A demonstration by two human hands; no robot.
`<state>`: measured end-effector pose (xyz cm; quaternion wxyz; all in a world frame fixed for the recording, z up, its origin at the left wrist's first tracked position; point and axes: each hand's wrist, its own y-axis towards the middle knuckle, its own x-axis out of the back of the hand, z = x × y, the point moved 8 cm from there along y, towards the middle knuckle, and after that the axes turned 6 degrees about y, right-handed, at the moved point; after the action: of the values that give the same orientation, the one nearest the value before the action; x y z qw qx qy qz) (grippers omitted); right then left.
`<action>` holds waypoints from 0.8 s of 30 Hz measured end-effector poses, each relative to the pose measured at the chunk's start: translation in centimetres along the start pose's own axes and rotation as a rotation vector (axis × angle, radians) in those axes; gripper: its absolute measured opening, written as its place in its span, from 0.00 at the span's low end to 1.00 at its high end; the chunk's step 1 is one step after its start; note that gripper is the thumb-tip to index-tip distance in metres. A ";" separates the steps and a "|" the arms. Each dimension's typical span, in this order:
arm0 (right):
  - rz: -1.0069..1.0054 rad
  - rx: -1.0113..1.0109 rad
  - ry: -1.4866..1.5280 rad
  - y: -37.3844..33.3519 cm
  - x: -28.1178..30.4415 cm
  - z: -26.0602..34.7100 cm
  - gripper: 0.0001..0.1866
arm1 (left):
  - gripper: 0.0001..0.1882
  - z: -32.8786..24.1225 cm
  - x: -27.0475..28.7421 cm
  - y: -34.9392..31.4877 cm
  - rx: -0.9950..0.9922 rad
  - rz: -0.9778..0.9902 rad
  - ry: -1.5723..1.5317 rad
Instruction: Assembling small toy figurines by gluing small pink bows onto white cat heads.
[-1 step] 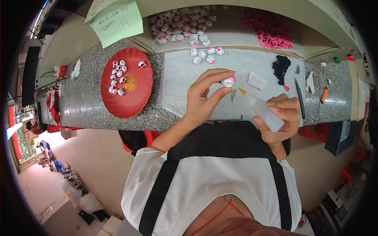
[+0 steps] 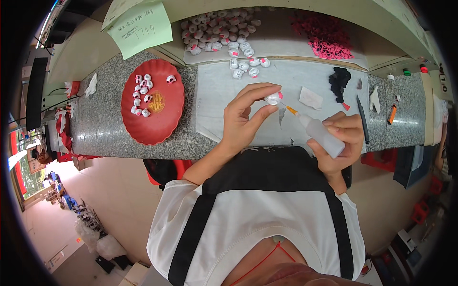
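Between the thumb and fingers of my left hand is a small white rounded piece with a pink patch. My right hand is wrapped round a translucent squeeze bottle, tilted up toward the left. Its orange needle tip points at the white piece, with the thin needle end at or very close to it; whether they touch I cannot tell. Both hands are over white sheeting on the bench. Just beyond lie several loose white pieces with pink parts.
Left, a red scalloped tray holds several white-and-pink pieces. A shelf ahead carries a heap of white pieces and a pile of small pink parts. Right are a crumpled white tissue, a black cloth, dark tweezers-like tool and an orange cutter.
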<state>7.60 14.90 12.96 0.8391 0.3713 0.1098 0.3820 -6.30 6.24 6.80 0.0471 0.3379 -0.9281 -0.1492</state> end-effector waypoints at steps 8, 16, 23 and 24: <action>-0.028 -0.647 0.150 -0.4 2.6 -11.5 0.12 | 0.19 1.6 5.0 0.5 0.105 -0.217 -0.215; 0.235 -0.418 -1.054 5.5 0.7 -24.4 0.13 | 0.19 1.4 5.1 -0.4 0.106 -0.251 -0.204; 0.280 -0.074 -0.938 6.0 -0.9 -23.4 0.14 | 0.19 1.6 5.5 -0.8 0.134 -0.248 -0.209; 0.306 -0.394 -0.833 5.8 -0.5 -23.7 0.14 | 0.19 1.6 5.4 -0.7 0.138 -0.236 -0.221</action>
<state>-7.05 29.78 0.44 0.8003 0.3388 -0.3656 0.3333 -10.30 2.69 4.97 -0.0961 0.4284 -0.8896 -0.1260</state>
